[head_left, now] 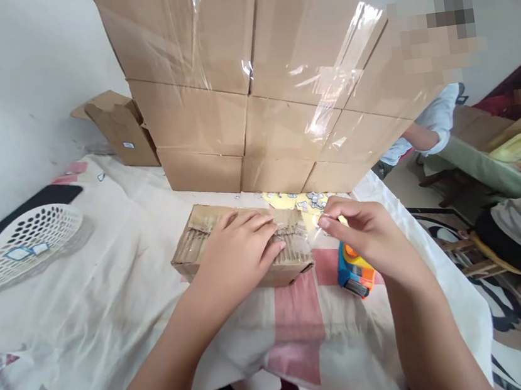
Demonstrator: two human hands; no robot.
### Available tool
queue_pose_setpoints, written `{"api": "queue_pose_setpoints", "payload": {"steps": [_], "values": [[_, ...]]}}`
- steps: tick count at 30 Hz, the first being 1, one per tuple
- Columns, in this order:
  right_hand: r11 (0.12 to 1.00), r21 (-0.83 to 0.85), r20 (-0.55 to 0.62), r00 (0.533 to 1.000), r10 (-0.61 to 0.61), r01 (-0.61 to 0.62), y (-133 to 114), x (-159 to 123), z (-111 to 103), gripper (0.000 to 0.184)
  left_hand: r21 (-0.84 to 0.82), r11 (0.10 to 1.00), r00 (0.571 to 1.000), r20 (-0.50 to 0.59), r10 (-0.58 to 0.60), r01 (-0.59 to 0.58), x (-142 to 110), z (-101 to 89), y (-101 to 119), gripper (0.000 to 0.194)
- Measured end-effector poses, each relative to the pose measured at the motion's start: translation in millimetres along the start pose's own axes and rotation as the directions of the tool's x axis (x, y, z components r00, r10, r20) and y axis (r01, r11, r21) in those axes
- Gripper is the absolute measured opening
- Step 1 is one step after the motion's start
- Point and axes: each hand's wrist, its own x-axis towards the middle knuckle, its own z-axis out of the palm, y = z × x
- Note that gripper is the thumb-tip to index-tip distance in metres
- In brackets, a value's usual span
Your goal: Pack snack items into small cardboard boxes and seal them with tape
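A small cardboard box [192, 260] lies on the cloth in front of me, its top covered with clear tape and rough, ridged cardboard. My left hand [241, 248] rests flat on top of it, fingers stretched out. At the box's right end, my right hand [362, 227] pinches a strip of clear tape [314, 231] between thumb and forefinger. The strip reaches towards the box top; its transparency makes its exact edges hard to see. Just below my right hand stands a blue, yellow and orange plastic item [355, 272], partly hidden, whose kind I cannot make out.
A tall wall of plastic-wrapped cartons [247, 89] stands behind the box. An open carton [114, 127] is at back left, and a white perforated basket [54, 217] lies left. A person in a light blue sleeve [441, 119] is behind the cartons; another sits at right.
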Motion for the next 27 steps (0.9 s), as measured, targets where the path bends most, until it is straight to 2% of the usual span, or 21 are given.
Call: {"api": "queue_pose_setpoints", "payload": {"steps": [2, 3, 7, 11, 16, 18, 20, 23, 25, 27], "values": [[0.985, 0.159, 0.034, 0.998, 0.058, -0.062, 10, 7, 6, 0.030, 0.001, 1.000, 1.000, 0.023, -0.006, 0.006, -2, -2.5, 2, 0.036], [0.979, 0.184, 0.047, 0.995, 0.086, -0.093, 16, 11, 10, 0.030, 0.000, 1.000, 0.999, 0.033, -0.006, 0.006, -3, -3.7, 3, 0.037], [0.988, 0.040, 0.022, 0.988, 0.152, -0.152, 33, 21, 27, 0.029, -0.012, 1.000, 0.998, 0.065, 0.003, -0.003, -9, -5.0, 4, 0.055], [0.992, -0.022, -0.016, 0.992, 0.122, -0.122, 38, 23, 34, 0.029, 0.006, 1.000, 0.998, 0.063, 0.028, -0.028, -15, -1.3, 4, 0.085], [0.996, 0.006, -0.060, 0.994, 0.088, -0.088, 35, 18, 31, 0.033, 0.030, 0.999, 0.996, 0.082, 0.015, -0.017, -17, -1.0, 6, 0.096], [0.994, 0.092, -0.118, 0.991, 0.064, -0.053, 29, 15, 27, 0.035, 0.026, 1.000, 0.994, 0.109, -0.019, 0.016, -16, -1.9, 7, 0.099], [0.978, 0.206, -0.159, 0.986, 0.050, -0.017, 21, 10, 22, 0.036, 0.032, 0.999, 0.991, 0.132, -0.030, 0.026, -14, -2.0, 7, 0.093], [0.963, 0.261, -0.071, 0.994, 0.080, -0.059, 14, 6, 16, 0.037, 0.045, 0.999, 0.992, 0.124, -0.015, 0.009, -14, -0.4, 7, 0.084], [0.972, 0.200, 0.024, 0.993, 0.119, -0.121, 15, 7, 18, 0.038, 0.049, 0.999, 0.995, 0.098, -0.007, 0.002, -14, 0.8, 7, 0.084], [0.983, 0.118, 0.071, 0.988, 0.136, -0.144, 21, 11, 22, 0.039, 0.045, 0.999, 0.997, 0.083, -0.008, 0.004, -16, 1.3, 7, 0.086]]}}
